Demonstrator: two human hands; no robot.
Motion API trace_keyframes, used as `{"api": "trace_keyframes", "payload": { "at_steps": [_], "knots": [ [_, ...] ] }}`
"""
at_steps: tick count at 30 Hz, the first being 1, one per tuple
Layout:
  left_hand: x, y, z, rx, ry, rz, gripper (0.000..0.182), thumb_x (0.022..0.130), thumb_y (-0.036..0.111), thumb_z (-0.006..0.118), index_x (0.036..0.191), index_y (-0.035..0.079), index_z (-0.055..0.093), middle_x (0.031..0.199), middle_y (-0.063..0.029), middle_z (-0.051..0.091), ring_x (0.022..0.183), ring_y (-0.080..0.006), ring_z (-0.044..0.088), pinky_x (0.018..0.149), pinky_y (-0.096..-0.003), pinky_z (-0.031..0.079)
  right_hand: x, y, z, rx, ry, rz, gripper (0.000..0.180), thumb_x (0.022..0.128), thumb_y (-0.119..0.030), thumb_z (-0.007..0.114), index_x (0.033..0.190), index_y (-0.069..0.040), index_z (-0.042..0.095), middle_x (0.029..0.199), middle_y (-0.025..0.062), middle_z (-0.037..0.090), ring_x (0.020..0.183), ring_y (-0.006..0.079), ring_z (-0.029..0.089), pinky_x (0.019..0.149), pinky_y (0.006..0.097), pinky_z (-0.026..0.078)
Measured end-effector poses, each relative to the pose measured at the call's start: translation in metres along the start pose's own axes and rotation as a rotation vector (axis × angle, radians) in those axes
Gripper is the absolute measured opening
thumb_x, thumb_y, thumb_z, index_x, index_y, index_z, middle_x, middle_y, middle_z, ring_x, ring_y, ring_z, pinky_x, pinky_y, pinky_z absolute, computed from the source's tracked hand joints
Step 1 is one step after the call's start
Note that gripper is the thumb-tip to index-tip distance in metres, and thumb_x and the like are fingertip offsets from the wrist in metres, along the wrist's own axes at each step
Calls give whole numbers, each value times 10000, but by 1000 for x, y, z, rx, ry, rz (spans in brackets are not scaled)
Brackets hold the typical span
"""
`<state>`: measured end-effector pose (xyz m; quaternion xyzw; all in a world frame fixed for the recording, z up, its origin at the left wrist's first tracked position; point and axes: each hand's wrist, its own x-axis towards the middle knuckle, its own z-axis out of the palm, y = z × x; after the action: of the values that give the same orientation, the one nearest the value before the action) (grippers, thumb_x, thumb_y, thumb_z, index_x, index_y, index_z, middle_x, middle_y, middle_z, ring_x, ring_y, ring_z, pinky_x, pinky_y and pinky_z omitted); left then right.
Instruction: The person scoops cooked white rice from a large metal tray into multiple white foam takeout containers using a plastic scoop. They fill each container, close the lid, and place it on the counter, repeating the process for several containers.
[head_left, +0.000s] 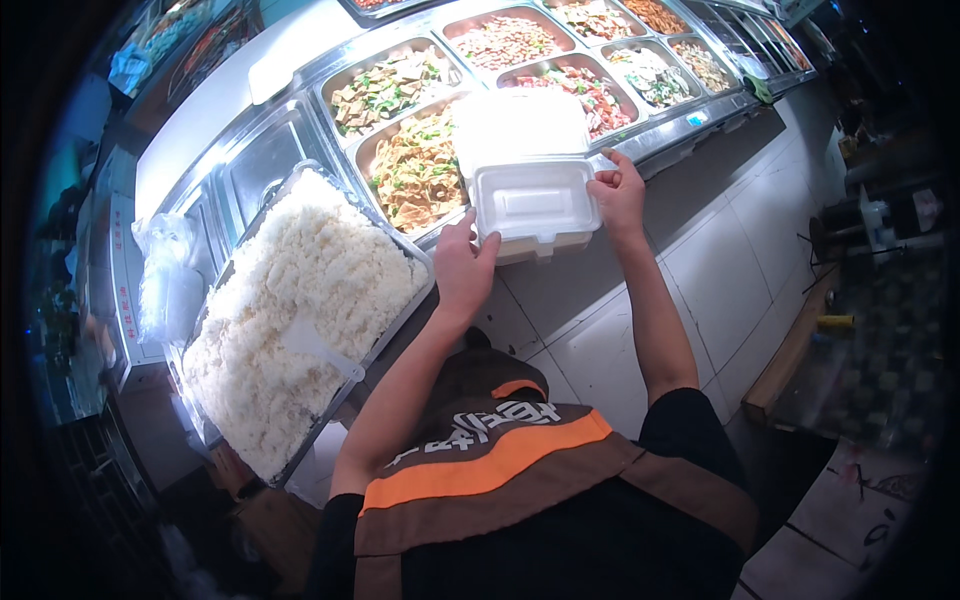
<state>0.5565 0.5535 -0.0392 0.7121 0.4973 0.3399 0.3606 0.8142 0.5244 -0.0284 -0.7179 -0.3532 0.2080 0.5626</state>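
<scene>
Between my two hands is a white foam takeaway box (534, 199), its lid raised and glaring under the light, its inside bare. More white foam shows beneath its base. My left hand (465, 262) grips the near left corner, thumb at the rim. My right hand (619, 191) pinches the right side near the hinge with thumb and fingers. Left of my left arm lies a large metal tray heaped with cooked white rice (300, 292); a white rice paddle (322, 349) rests on it. The box is beside a pan of sliced tofu-skin-like food with greens (420, 169).
Metal pans hold tofu pieces with greens (390, 86), peanuts (514, 41), reddish sliced food (600, 105) and other dishes. The steel counter edge (679, 127) runs to the right. Clear plastic bags (169, 277) lie left of the rice. Tiled floor (592, 352) shows below.
</scene>
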Motion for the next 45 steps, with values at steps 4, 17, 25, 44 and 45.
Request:
{"api": "trace_keyframes", "payload": {
  "at_steps": [4,17,25,44,45],
  "knots": [
    [13,10,-18,-530,-55,-185,566,937,327,657,1351,-34,520,1062,-119,640,882,-178,633,780,-282,501,1,-22,-5,248,11,14,566,767,91,649,1309,74,483,845,56,644,736,104,609,688,227,499],
    [-88,-63,-252,-1321,277,-287,427,1016,286,507,1363,38,481,1322,-152,559,1229,-347,540,1054,-503,444,-153,-114,138,96,-562,-353,240,933,-128,631,1134,-2,599,834,88,644,696,132,583,650,279,489],
    [-243,-153,-394,-1254,846,-218,532,1008,337,514,1426,26,405,1407,-161,496,1299,-331,479,1110,-511,374,-297,-93,262,-781,-1015,-712,424,747,-21,625,1150,10,494,940,179,570,905,353,612,735,403,536],
    [-196,-213,-432,-1000,886,-321,496,1014,249,525,1382,-60,401,1292,-156,563,1159,-284,584,1000,-417,486,-227,-104,288,-553,-978,-48,340,897,-119,515,582,6,514,462,48,467,430,89,490,379,277,365],
    [-190,-209,-423,-918,910,-296,494,1014,243,529,1378,-66,404,1292,-155,563,1149,-273,588,993,-399,487,-228,-96,293,-448,-999,121,339,903,-122,520,585,-3,528,475,40,484,426,90,486,375,269,359]
  ]
}}
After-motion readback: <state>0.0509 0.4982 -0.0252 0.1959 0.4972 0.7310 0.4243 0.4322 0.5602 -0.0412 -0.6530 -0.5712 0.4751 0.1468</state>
